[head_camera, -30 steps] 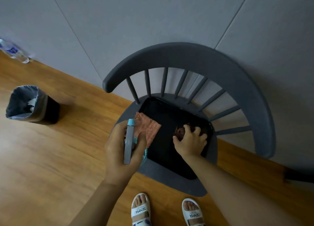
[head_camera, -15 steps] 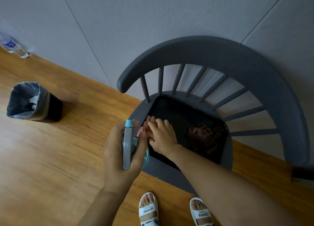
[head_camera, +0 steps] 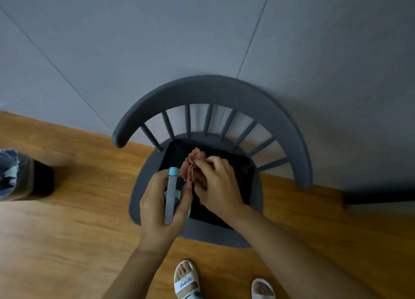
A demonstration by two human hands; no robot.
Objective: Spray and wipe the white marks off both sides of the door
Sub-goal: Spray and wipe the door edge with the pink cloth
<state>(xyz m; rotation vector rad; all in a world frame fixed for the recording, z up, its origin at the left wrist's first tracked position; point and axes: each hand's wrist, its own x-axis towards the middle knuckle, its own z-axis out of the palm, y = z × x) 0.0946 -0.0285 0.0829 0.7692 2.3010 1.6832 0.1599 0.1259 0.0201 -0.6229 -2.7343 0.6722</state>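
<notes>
Head view, looking down at a dark grey spindle-back chair (head_camera: 258, 101) set against a grey panelled wall (head_camera: 202, 33). A black tray (head_camera: 244, 177) sits on the chair seat and fills most of it.

Left hand (head_camera: 160, 208): my fingers and thumb are wrapped round the spray bottle (head_camera: 170, 197). It has a grey body with a light blue cap, and a bit of teal shows under my thumb. The bottle is roughly upright as seen from above, cap end pointing toward the tray. It hangs over the tray's front-left corner and the seat's left edge. I cannot tell whether it touches either.

Right hand (head_camera: 215, 184): my fingers are curled round a bunched pinkish-brown cloth (head_camera: 193, 163). The cloth is gathered in folds, and its loose end stands up out of my fist. It is above the left half of the tray, near the back edge. Most of it looks lifted clear of the tray, but contact at its lower end is hidden by my hand. The two hands are just beside each other, with my left thumb close to the cloth.

The door is not in view.

Wooden floor (head_camera: 67, 242) under the chair. A dark bin (head_camera: 24, 175) with a liner stands at the left edge of the view, blurred. My feet in white sandals (head_camera: 186, 280) are at the bottom edge, just in front of the seat.
</notes>
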